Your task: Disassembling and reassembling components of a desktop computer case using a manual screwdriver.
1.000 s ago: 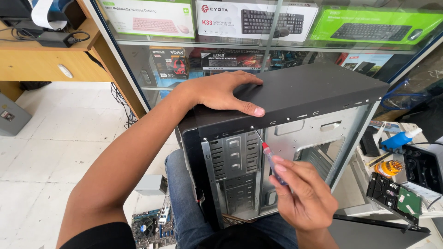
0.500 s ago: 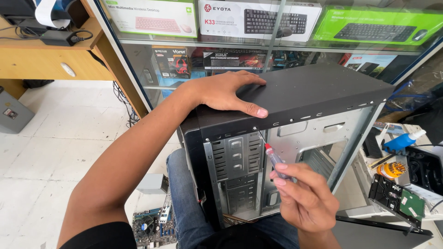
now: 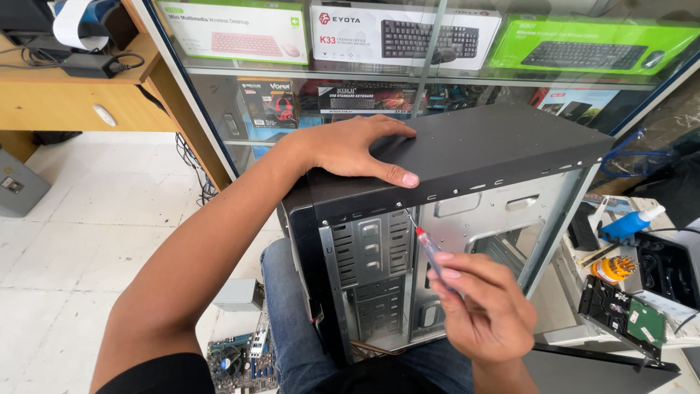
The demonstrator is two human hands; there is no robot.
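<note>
Right hand (image 3: 485,314) fingers pinched tight on a thin screwdriver (image 3: 429,248), red collar, tip up at the top front corner of the PC case (image 3: 452,219), prob on a screw but too small to tell. Left hand (image 3: 357,149) lies flat on the case top, fingers spread, thumb over the edge, looks like it's bracing so the case doesn't shift. Case sits on my lap w/ open side facing me. Motherboard (image 3: 240,357) on floor, hard drive (image 3: 620,317) on the right, keyboard boxes (image 3: 394,33) in the glass cabinet behind.

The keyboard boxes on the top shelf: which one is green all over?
The right box. Its whole face is bright green with a black keyboard pictured; the middle box is white, and the left box is white with a pink keyboard.
</note>
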